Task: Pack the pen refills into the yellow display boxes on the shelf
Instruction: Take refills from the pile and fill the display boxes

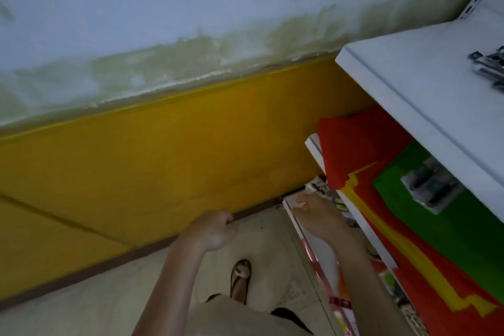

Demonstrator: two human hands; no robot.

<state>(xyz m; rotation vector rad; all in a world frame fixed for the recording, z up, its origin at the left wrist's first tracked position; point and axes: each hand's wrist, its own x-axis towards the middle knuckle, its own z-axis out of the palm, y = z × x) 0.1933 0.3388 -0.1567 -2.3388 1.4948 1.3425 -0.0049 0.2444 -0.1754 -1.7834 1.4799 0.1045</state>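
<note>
Dim, flat indoor light with a cool cast. The whole view is soft and motion-blurred, and wide-angle bending curves the white shelf [425, 106] edge at right; shadows are faint.

Quick count: two hands, left hand [215, 232] and right hand [316, 215], plus one sandalled foot [241, 278]. Three white boards: top shelf [409, 84], middle shelf [316, 147] under it, bottom shelf [323, 256] lower again. Below the top shelf, three paper colours: red paper [360, 144], yellow paper [403, 251], green paper [463, 240]. Two metal bundles: upper bundle [489, 68] on the top shelf, lower bundle [429, 189] beneath it.
</note>
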